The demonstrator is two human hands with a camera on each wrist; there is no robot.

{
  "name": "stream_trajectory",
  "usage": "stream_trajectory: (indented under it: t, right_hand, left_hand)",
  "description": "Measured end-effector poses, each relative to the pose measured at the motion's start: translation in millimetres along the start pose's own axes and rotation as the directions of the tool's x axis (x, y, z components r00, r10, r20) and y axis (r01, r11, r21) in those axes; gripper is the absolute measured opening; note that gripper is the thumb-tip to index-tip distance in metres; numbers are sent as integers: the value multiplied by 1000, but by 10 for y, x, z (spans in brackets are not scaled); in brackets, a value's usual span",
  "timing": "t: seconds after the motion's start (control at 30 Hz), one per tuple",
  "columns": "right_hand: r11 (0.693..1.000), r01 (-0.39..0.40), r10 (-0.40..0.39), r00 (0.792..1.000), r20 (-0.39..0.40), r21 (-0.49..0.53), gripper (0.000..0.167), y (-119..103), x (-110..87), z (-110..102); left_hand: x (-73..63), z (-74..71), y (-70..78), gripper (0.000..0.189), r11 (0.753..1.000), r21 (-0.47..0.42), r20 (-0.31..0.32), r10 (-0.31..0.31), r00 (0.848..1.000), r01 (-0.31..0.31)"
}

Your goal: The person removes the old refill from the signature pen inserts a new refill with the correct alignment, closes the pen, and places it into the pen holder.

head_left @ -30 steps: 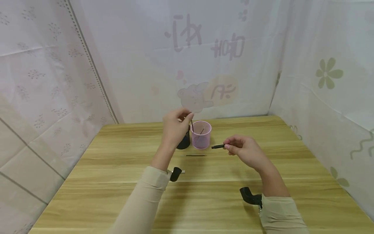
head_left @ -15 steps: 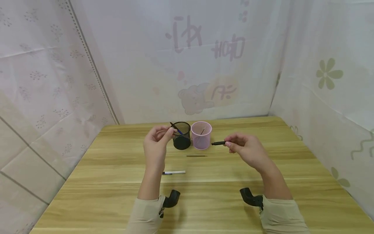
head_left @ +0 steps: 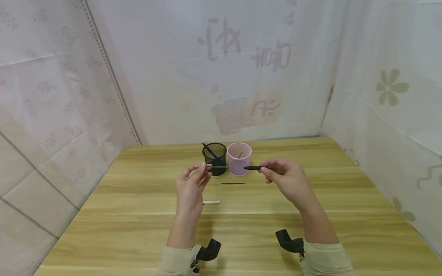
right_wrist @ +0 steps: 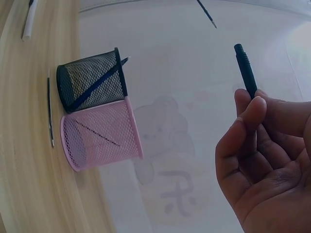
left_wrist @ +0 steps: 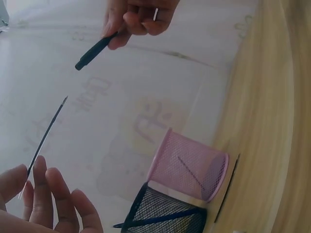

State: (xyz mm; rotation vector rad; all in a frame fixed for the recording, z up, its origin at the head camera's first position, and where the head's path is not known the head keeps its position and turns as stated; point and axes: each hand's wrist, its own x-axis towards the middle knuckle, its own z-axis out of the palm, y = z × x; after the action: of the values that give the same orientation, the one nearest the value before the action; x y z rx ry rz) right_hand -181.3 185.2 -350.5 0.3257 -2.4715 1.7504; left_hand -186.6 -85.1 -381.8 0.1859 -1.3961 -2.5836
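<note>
Between thumb and fingertips my left hand (head_left: 189,189) pinches a thin pen refill (left_wrist: 47,133), its metal tip pointing toward the other hand. My right hand (head_left: 286,179) pinches a black pen barrel (right_wrist: 246,70) whose threaded end faces the refill. A short gap separates tip and barrel, both held up in front of the cups. Behind them stand a black mesh pen cup (head_left: 218,169) with a blue pen (head_left: 211,151) in it, and a pink mesh pen cup (head_left: 239,169) with a thin dark stick-like piece (left_wrist: 190,171) inside.
Another thin refill (head_left: 233,183) lies on the wooden table (head_left: 138,214) in front of the cups. Closer in, a white pen (head_left: 212,202) lies partly hidden behind my left hand. A printed curtain (head_left: 165,96) hangs behind the table, with more cloth at both sides.
My left hand has come back from above the cups with the refill and turned it level toward the barrel. My right hand has shifted slightly left, still pinching the barrel.
</note>
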Motion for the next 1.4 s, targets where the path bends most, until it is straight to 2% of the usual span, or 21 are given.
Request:
stream_trajectory:
  t: [0.27, 0.5, 1.4]
  right_hand:
    - [1000, 14, -14, 1000, -3, -21, 24, 2, -19, 37]
    - [1000, -4, 4, 1000, -3, -15, 22, 3, -43, 50]
    - [999, -18, 18, 1000, 3, -38, 22, -4, -18, 100]
  left_hand:
    - [-27, 39, -40, 12, 1000, 2, -2, 4, 1000, -4]
    - [-68, 57, -70, 11, 1000, 17, 11, -4, 1000, 3]
    - [-75, 88, -107, 11, 1000, 25, 28, -12, 1000, 11]
